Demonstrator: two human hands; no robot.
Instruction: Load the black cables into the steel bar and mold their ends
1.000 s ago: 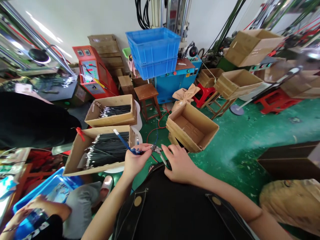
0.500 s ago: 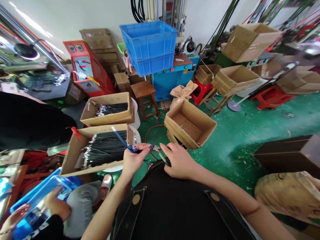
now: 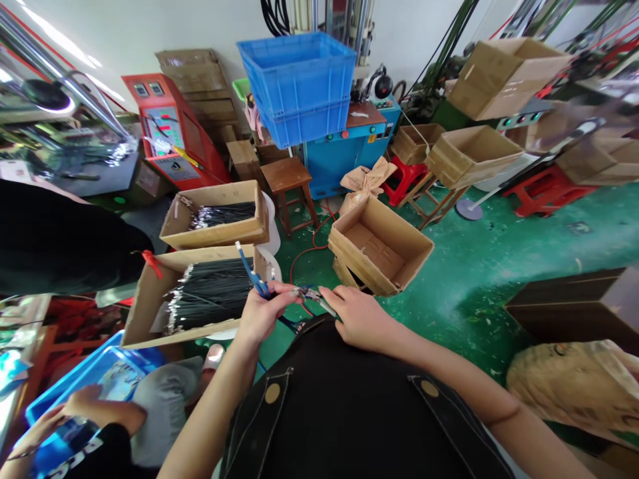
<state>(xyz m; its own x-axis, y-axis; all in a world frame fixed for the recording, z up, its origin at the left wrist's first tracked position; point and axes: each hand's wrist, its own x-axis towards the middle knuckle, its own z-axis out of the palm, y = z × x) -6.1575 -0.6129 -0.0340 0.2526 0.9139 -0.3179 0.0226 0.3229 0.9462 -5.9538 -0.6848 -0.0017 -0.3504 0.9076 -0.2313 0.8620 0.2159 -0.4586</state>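
My left hand (image 3: pixel 262 313) is closed around a blue cable (image 3: pixel 253 274), whose pale-tipped end sticks up to the left and whose other part hangs below the fingers. Closed on the handles of a pair of pliers (image 3: pixel 319 299) is my right hand (image 3: pixel 357 316). The metal jaws meet the cable's end at my left fingertips; the exact contact is too small to tell. Just left of my left hand stands a cardboard box (image 3: pixel 187 339) filled with black cables (image 3: pixel 214 293) with shiny ends.
A second box (image 3: pixel 214 238) of black cables stands behind. Ahead are an open cardboard box (image 3: pixel 414 269), a wooden stool (image 3: pixel 287 174) and stacked blue crates (image 3: pixel 299 86). At lower left, a co-worker's hands reach over a blue tub (image 3: pixel 44 402); another person's dark sleeve (image 3: pixel 64 239) is at left.
The blue cable's raised end has swung to the right and more upright. My right hand has closed further round the pliers. The co-worker's hands have come together over the tub.
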